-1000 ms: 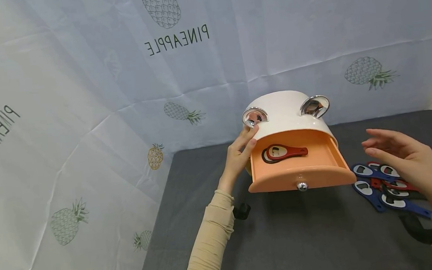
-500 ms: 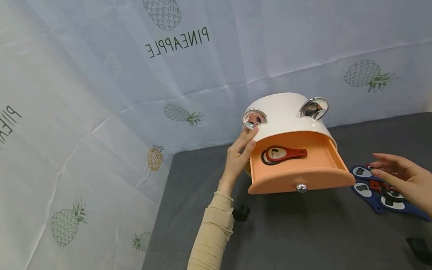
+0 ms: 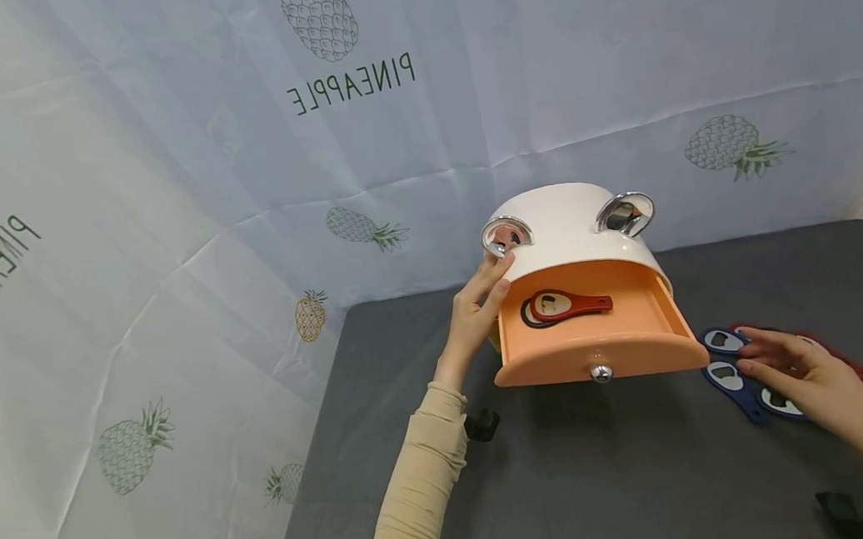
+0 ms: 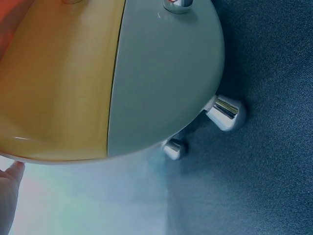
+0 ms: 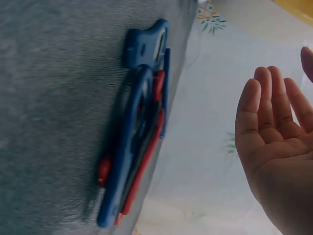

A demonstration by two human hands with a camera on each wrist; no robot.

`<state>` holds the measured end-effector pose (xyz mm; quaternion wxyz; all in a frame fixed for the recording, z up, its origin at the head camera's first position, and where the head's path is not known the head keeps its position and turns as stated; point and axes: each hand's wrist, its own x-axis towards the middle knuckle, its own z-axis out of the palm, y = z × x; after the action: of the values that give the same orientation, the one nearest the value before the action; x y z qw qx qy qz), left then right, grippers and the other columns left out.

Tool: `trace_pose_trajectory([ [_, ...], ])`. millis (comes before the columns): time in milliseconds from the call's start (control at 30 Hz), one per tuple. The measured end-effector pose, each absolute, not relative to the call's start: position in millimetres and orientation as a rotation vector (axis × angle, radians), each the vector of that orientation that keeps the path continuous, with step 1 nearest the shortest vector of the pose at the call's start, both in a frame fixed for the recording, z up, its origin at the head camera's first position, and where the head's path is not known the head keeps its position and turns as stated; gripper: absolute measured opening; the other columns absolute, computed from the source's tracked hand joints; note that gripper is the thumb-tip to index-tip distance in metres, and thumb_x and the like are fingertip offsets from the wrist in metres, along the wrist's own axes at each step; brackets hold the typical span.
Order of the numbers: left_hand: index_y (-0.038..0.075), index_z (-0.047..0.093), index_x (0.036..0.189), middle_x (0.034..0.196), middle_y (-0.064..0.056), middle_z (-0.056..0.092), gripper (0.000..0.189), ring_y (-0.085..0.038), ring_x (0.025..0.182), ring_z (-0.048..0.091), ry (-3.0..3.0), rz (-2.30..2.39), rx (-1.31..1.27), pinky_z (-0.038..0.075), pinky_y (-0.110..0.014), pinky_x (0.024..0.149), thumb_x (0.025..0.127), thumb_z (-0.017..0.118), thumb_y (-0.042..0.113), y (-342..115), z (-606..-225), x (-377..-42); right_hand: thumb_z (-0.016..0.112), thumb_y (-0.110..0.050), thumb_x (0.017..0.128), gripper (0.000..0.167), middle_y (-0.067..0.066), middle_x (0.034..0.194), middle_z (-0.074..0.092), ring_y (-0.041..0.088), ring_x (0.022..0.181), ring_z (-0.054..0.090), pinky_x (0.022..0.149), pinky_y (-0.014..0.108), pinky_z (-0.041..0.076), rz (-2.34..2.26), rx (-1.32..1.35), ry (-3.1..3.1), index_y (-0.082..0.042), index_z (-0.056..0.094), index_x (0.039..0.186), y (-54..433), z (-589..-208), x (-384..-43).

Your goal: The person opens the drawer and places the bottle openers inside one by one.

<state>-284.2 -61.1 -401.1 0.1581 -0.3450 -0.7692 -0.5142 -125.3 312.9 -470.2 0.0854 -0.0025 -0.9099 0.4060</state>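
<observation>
A small white cabinet [image 3: 566, 214] with a rounded top and two chrome ear-like discs stands on the table. Its orange drawer [image 3: 633, 357] is pulled out, with a red bottle opener [image 3: 587, 304] lying over a black bottle opener [image 3: 528, 318] inside. My left hand [image 3: 473, 321] rests against the cabinet's left side below one disc. On the right, my right hand [image 3: 811, 381] hovers over a pile of blue, red and black bottle openers [image 5: 122, 156], partly covering them in the head view. In the right wrist view its fingers are extended, apart from the pile.
Lower on the cabinet are a yellow drawer [image 4: 54, 88] and a grey-green drawer [image 4: 166, 78], above chrome feet [image 4: 227, 117]. A dark grey cloth [image 3: 566, 477] covers the table. Behind hangs a white curtain [image 3: 575, 67] printed with pineapples.
My right hand has moved down and slightly left over the bottle opener pile, hiding more of it. The left hand, cabinet and drawer have stayed in place.
</observation>
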Motion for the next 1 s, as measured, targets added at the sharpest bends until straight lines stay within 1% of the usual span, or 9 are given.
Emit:
trace_pose_trajectory([
  [167, 0.015, 0.051, 0.136, 0.149, -0.003, 0.036, 0.060, -0.010, 0.141, 0.028, -2.203, -1.457, -1.004, 0.027, -0.033, 0.115, 0.093, 0.039, 0.056, -61, -402, -284, 0.057, -0.030, 0.093, 0.053, -0.045, 0.091, 0.038, -0.027, 0.077, 0.039, 0.056, 0.012, 0.039, 1.211, -0.062, -2.770, 0.005, 0.042, 0.132, 313, -480, -123],
  [233, 0.016, 0.050, 0.136, 0.150, -0.002, 0.036, 0.061, -0.009, 0.141, 0.027, -2.210, -1.450, -1.001, 0.027, -0.033, 0.115, 0.093, 0.038, 0.058, -61, -403, -284, 0.055, -0.030, 0.094, 0.055, -0.039, 0.093, 0.042, -0.027, 0.076, 0.038, 0.056, 0.013, 0.040, 1.189, -0.066, -2.804, 0.006, 0.040, 0.133, 313, -483, -123],
  [367, 0.016, 0.051, 0.136, 0.149, -0.003, 0.036, 0.063, -0.010, 0.141, 0.028, -2.217, -1.441, -0.989, 0.027, -0.034, 0.115, 0.092, 0.037, 0.060, -61, -403, -284, 0.056, -0.030, 0.094, 0.056, -0.003, 0.101, 0.060, -0.028, 0.073, 0.033, 0.055, 0.015, 0.041, 1.129, -0.086, -2.858, 0.008, 0.041, 0.132, 314, -489, -126],
  [467, 0.015, 0.051, 0.135, 0.149, -0.004, 0.037, 0.063, -0.011, 0.141, 0.028, -2.210, -1.440, -0.993, 0.028, -0.034, 0.115, 0.092, 0.037, 0.059, -60, -403, -284, 0.059, -0.032, 0.092, 0.056, 0.024, 0.107, 0.059, -0.026, 0.071, 0.033, 0.055, 0.021, 0.044, 1.032, -0.099, -2.890, 0.009, 0.046, 0.127, 314, -492, -128],
  [533, 0.014, 0.051, 0.135, 0.149, -0.004, 0.037, 0.064, -0.011, 0.141, 0.028, -2.207, -1.441, -0.993, 0.028, -0.034, 0.115, 0.092, 0.037, 0.059, -60, -403, -284, 0.061, -0.033, 0.090, 0.057, 0.029, 0.108, 0.058, -0.015, 0.074, 0.047, 0.057, 0.029, 0.047, 0.970, -0.102, -2.915, 0.010, 0.048, 0.125, 315, -493, -129],
  [600, 0.014, 0.051, 0.135, 0.149, -0.004, 0.037, 0.064, -0.011, 0.141, 0.028, -2.203, -1.447, -0.995, 0.028, -0.034, 0.115, 0.092, 0.037, 0.059, -60, -403, -284, 0.061, -0.034, 0.090, 0.059, 0.032, 0.108, 0.058, 0.008, 0.079, 0.060, 0.059, 0.038, 0.048, 0.919, -0.102, -2.949, 0.012, 0.048, 0.124, 315, -493, -131],
  [700, 0.013, 0.051, 0.135, 0.149, -0.004, 0.037, 0.063, -0.010, 0.141, 0.028, -2.196, -1.453, -1.002, 0.027, -0.033, 0.115, 0.093, 0.038, 0.058, -60, -403, -285, 0.060, -0.035, 0.090, 0.063, 0.037, 0.108, 0.055, 0.044, 0.089, 0.058, 0.063, 0.046, 0.048, 0.899, -0.087, -3.001, 0.015, 0.044, 0.125, 317, -493, -133],
  [800, 0.013, 0.051, 0.135, 0.149, -0.004, 0.037, 0.061, -0.010, 0.141, 0.028, -2.183, -1.458, -1.010, 0.027, -0.032, 0.115, 0.093, 0.039, 0.056, -60, -403, -285, 0.061, -0.034, 0.089, 0.066, 0.038, 0.107, 0.055, 0.049, 0.092, 0.056, 0.066, 0.049, 0.048, 0.873, -0.048, -3.042, 0.017, 0.042, 0.125, 318, -493, -136],
  [1000, 0.014, 0.052, 0.135, 0.149, -0.004, 0.037, 0.058, -0.010, 0.141, 0.029, -2.177, -1.455, -1.002, 0.027, -0.032, 0.115, 0.094, 0.040, 0.054, -60, -403, -286, 0.069, -0.023, 0.084, 0.061, 0.035, 0.099, 0.059, 0.046, 0.089, 0.059, 0.069, 0.053, 0.047, 0.772, 0.058, -3.069, 0.018, 0.044, 0.122, 320, -495, -142],
])
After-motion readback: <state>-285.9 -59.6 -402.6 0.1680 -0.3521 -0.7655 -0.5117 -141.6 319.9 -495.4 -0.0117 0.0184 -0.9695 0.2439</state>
